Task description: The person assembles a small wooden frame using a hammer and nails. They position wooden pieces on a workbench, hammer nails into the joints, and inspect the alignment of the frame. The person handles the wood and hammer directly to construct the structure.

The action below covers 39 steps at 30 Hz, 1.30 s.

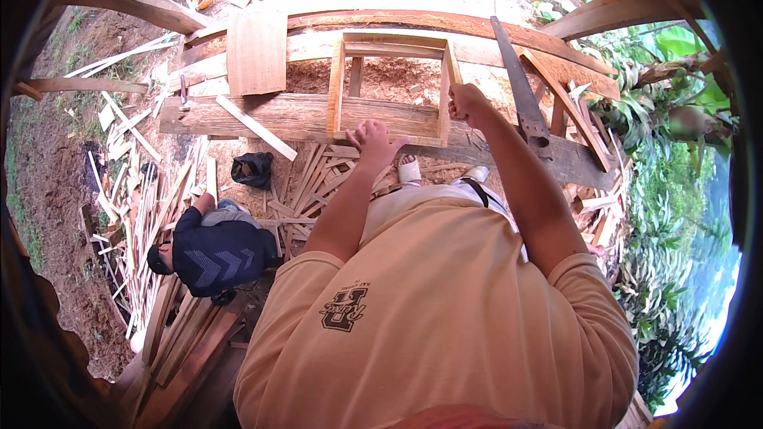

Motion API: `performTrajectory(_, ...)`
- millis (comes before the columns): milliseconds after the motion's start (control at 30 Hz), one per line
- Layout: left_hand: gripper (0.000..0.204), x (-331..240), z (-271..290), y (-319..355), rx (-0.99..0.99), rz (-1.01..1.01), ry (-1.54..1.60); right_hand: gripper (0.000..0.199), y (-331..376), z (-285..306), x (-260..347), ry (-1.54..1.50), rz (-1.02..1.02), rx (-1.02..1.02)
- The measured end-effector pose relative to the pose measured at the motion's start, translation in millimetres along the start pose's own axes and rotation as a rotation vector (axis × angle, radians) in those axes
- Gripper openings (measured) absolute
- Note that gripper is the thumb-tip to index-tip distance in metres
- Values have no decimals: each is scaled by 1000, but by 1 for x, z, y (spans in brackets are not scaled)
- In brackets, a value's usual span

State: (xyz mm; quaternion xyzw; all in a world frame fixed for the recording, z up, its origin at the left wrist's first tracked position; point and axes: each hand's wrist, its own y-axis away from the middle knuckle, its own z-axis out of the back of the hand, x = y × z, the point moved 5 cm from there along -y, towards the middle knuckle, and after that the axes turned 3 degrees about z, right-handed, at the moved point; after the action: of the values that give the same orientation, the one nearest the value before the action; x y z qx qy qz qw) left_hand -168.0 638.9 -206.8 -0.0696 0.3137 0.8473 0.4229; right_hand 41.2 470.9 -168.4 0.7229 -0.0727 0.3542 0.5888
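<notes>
A rectangular wooden frame point(336, 87) stands on the planks of a rough workbench point(278, 117) in front of me. My left hand point(373, 143) rests at the frame's near left corner, fingers spread over the near rail. At the frame's right side is my right hand point(469, 105), closed in a fist against or right beside the side piece; what its fingers hold, if anything, is hidden. A handsaw point(518, 83) lies across the bench to the right, blade pointing away and handle toward me.
A flat board point(256, 54) lies across the bench's left part, near a thin wood strip point(256, 129) and a small tool point(183, 90). Below sit a black bag point(252, 169) and piled offcuts point(318, 179). A person in a dark jacket point(218, 257) crouches at left. Slanted timber point(566, 109) stands right.
</notes>
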Motion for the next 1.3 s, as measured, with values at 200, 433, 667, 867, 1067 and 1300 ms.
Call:
performTrajectory(200, 82, -1, 3, 1, 17, 8, 15, 15, -2, -5, -1, -14, -16, 23)
performTrajectory(433, 74, 0, 0, -1, -49, -11, 44, 22, -8, 1, -5, -3, 4, -14)
performTrajectory(667, 78, 7, -8, -5, -103, -20, -8, 17, 0, -4, 0, 15, 8, -37)
performTrajectory(867, 89, 0, 0, -1, 6, 10, 18, 19, -7, 2, -6, 21, -6, -23)
performTrajectory(1067, 85, 4, -4, -3, -11, 1, 9, 18, -10, 5, -5, 21, -6, -3)
performTrajectory(1300, 84, 6, -8, -5, -63, -27, 7, 15, -2, 3, -2, -1, -14, 9)
